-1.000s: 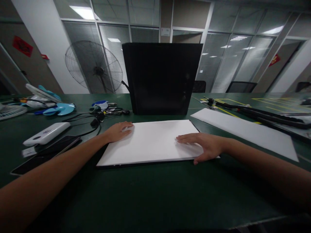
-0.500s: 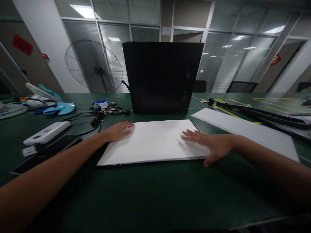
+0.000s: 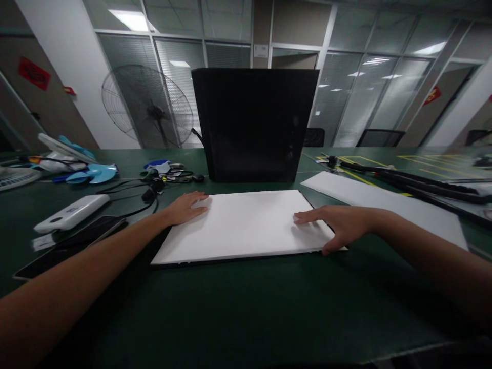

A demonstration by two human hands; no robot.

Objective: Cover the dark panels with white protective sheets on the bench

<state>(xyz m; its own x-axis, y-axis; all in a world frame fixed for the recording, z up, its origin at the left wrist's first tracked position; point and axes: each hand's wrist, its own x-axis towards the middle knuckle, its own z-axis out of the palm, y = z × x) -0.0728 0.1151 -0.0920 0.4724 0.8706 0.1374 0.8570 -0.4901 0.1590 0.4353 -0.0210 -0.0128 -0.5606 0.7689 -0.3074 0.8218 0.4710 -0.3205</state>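
Observation:
In front of me a white rectangular sheet [image 3: 246,225] lies flat, with a thin dark layer showing under its edges. My left hand [image 3: 188,207] rests on its far left corner, fingers stretched out. My right hand [image 3: 330,223] is at the sheet's right edge, its fingers reaching over the white surface and its thumb near the front edge. Those fingers are apart and hold nothing. Whether the right fingertips touch the sheet I cannot tell. Behind the sheet stands a large black panel or box [image 3: 255,125], upright.
A second white sheet [image 3: 384,205] lies to the right on the green table [image 3: 246,312], beside black tubing [image 3: 407,179]. At left are a white device [image 3: 73,212], a dark phone-like slab [image 3: 73,243], tangled cables [image 3: 154,187] and blue fan blades [image 3: 94,174].
My right hand has shifted slightly right, and its fingers have drawn closer together. My left hand keeps its place on the sheet. The whole view has shifted slightly.

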